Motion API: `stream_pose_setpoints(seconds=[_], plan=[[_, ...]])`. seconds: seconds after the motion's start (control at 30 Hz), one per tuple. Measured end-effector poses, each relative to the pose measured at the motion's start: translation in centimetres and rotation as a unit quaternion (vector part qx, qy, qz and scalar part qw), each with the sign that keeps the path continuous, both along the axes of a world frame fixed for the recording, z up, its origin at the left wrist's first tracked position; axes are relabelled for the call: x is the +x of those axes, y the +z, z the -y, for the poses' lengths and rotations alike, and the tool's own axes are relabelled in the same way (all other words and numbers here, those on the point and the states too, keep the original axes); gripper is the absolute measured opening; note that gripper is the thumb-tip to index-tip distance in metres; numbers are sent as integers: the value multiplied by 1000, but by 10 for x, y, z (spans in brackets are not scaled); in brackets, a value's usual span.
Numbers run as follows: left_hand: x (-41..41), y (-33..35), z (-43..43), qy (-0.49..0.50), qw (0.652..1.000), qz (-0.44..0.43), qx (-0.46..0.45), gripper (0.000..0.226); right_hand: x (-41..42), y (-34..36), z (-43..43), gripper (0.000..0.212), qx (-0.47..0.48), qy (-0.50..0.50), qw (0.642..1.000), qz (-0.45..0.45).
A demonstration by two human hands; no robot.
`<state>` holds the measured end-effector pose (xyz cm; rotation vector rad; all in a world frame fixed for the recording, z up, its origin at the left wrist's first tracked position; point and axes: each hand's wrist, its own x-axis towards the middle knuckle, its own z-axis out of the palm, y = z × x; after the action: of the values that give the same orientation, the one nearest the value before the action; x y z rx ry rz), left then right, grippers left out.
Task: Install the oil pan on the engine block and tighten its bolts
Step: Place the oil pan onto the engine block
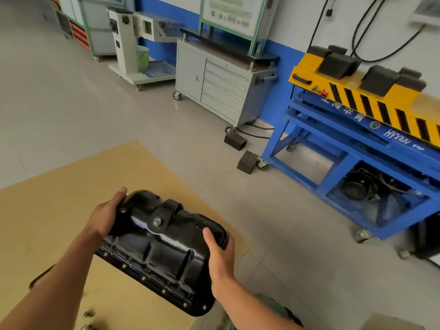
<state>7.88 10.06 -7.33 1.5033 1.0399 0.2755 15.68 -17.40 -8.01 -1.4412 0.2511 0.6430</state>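
Holding the oil pan (pixel 164 246) between 2 hands, the person has it lifted over a cardboard sheet (pixel 47 222) on the floor. The left hand (pixel 104 217) clamps the deeper, rounded end, with its thumb over the top edge and its fingers hidden beneath. The right hand (pixel 220 256) clamps the opposite, shallower end, thumb lying on the black shell and fingers wrapped round the end wall.

The pan's long axis runs straight from 1 grip to the other, so each hand sits at 1 end and neither is closer to the middle. The bulged outer side faces up toward the camera, with the drain plug (pixel 157 221) between the grips, nearer the left hand. The flange (pixel 142 278) with its row of bolt holes runs along the edge nearest the body, below both wrists, so the open mating face points down and away from view.

No engine block is in view. A blue stand (pixel 333 139) lies ahead of and beyond the right hand. I judge the pan must be carried level to the block and then lowered flange-first, with both hands sharing the load.
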Motion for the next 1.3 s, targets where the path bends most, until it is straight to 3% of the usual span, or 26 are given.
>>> stream_pose_setpoints(seconds=[0.27,0.33,0.43,0.53,0.7,1.0,1.13,1.3], plan=[[-18,26,35,-32,998,37,29,22,-3,16,22,115,-7,19,999,48],[-21,41,37,-45,996,61,43,38,-4,29,25,117,10,26,998,60],[-23,65,36,-37,994,83,65,84,-1,53,27,107,30,30,996,82],[-28,108,44,-29,989,109,99,97,-4,81,34,98,63,26,991,117],[-39,173,55,-25,980,135,141,96,-13,122,40,83,118,32,983,138],[-83,202,85,-5,981,126,149,103,-40,143,62,90,134,54,983,109],[-71,247,143,-36,974,180,130,58,-23,200,119,78,125,38,980,150],[-41,296,264,-88,957,246,125,68,-6,275,247,60,101,-15,969,224]])
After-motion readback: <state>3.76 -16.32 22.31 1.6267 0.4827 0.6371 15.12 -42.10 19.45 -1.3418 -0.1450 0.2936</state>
